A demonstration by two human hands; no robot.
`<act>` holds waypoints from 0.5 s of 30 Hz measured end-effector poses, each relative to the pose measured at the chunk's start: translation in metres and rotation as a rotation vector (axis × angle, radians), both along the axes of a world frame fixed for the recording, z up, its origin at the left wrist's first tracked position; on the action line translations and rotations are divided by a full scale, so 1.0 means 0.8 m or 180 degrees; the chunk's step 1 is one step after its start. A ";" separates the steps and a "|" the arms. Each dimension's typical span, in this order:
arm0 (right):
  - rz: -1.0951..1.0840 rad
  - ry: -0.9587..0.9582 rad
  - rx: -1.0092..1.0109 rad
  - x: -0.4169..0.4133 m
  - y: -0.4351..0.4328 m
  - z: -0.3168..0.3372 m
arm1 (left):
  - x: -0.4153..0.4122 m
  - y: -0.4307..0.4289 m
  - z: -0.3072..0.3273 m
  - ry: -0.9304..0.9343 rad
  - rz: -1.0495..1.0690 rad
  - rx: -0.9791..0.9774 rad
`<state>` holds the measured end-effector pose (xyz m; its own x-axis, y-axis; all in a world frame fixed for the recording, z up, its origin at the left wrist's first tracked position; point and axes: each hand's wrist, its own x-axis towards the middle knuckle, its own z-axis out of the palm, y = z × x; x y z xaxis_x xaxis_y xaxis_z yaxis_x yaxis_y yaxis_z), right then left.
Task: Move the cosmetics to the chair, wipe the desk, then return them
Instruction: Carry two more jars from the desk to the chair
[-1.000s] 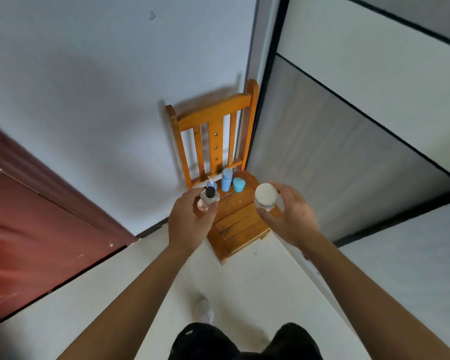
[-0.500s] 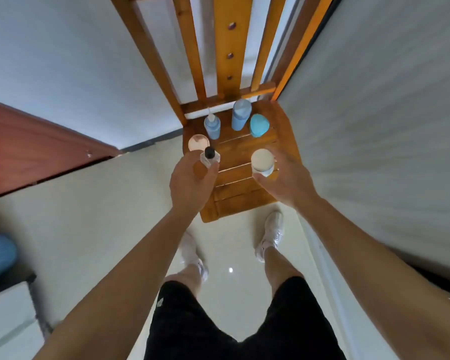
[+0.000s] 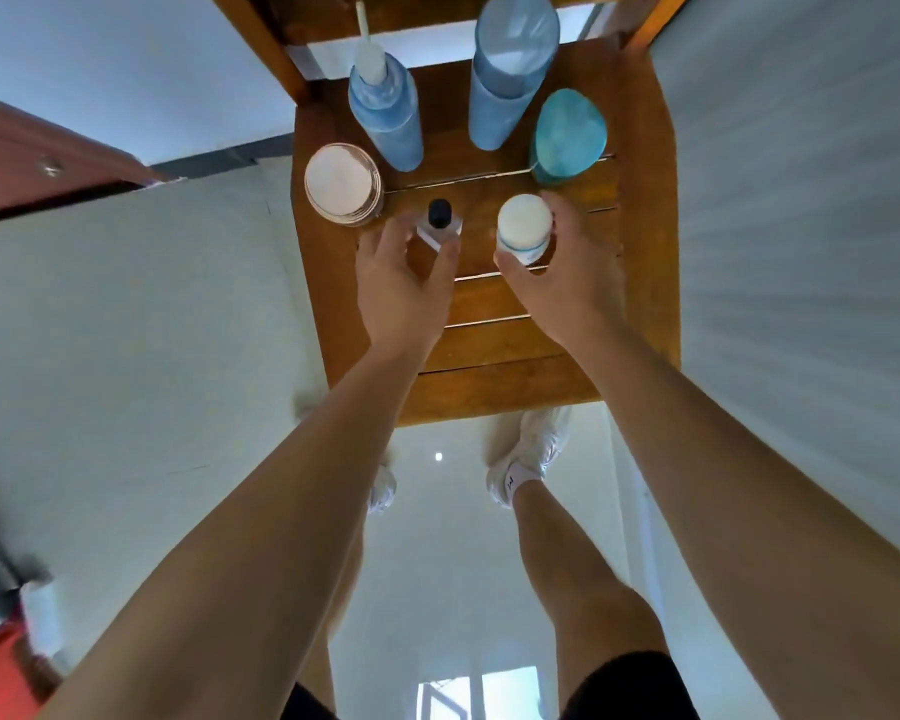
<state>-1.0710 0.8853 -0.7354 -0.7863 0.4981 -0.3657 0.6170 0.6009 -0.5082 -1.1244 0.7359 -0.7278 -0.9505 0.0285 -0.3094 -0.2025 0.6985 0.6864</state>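
I look straight down on a wooden chair seat (image 3: 640, 241). My left hand (image 3: 401, 283) grips a small clear bottle with a black cap (image 3: 438, 226), low over the seat. My right hand (image 3: 562, 283) holds a white-lidded jar (image 3: 524, 228) just above the slats. Behind them on the seat stand a round pink-lidded jar (image 3: 342, 181), a blue pump bottle (image 3: 385, 106), a tall blue bottle (image 3: 510, 70) and a teal oval container (image 3: 570, 132).
The chair stands in a corner, with a grey wall (image 3: 801, 200) on the right and a white wall (image 3: 126, 70) behind. A dark red door (image 3: 32, 158) is at left. My feet in white shoes (image 3: 531, 454) stand on the pale floor before the chair.
I have come close to the chair and bent over it. Both hands have lowered the small bottle and the white jar down to the seat.
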 end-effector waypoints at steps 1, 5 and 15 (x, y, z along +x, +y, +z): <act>0.0021 0.0023 0.0002 -0.004 -0.003 -0.004 | -0.003 0.002 -0.006 0.0064 0.0044 -0.0018; 0.0083 0.0076 0.0157 -0.010 -0.011 -0.018 | -0.001 -0.001 -0.028 0.0129 0.0123 -0.0443; 0.0244 -0.0165 0.0524 0.032 -0.014 0.062 | 0.014 -0.049 0.056 0.0391 -0.0169 -0.0550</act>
<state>-1.0453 0.8744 -0.6860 -0.8064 0.4939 -0.3253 0.5891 0.7195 -0.3678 -1.1135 0.6970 -0.6829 -0.9800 0.0360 -0.1959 -0.0846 0.8153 0.5728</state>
